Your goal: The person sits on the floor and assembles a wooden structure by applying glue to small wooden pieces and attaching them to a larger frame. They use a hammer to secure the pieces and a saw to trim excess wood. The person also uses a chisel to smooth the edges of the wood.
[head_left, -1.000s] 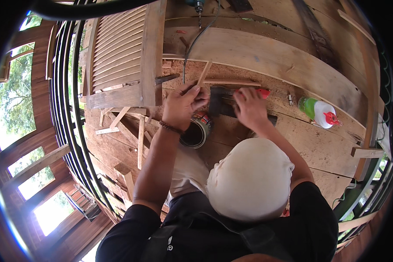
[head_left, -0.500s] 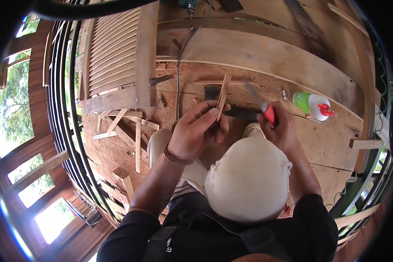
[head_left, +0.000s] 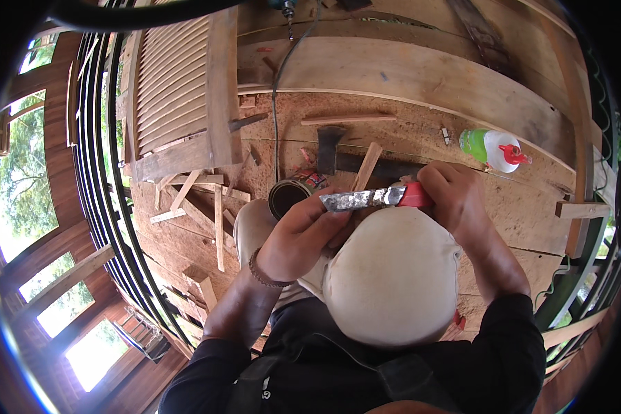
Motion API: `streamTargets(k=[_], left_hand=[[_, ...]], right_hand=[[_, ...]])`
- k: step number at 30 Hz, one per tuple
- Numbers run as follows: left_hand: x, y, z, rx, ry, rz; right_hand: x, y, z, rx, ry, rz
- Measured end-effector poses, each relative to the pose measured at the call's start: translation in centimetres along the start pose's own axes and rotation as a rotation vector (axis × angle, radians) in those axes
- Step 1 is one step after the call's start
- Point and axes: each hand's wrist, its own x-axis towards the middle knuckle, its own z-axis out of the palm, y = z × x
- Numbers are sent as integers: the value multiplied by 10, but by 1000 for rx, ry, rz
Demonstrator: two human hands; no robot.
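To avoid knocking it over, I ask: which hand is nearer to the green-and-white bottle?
Right. The right hand is below and slightly left of the bottle in the picture; the left hand is much farther left.

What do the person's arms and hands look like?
The left hand and right hand have bare fingers, no gloves. A dark, beaded-looking bracelet circles the left wrist. The short sleeves are black.
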Motion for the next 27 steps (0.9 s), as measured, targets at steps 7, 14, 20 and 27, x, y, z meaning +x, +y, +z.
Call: streamTargets(k=[7, 14, 20, 27], left_hand=[[-2, -7, -5, -110, -102, -7], [-5, -6, -12, -113, -157, -34], [-18, -5, -14, -268, -193, -117], [-14, 1, -19, -67, -167, -214]], right_hand=[[0, 0, 1, -42, 21, 10], [-1, 0, 5, -58, 45, 28], [-9, 0, 8, -36, 76, 105], [6, 1, 9, -30, 22, -4]])
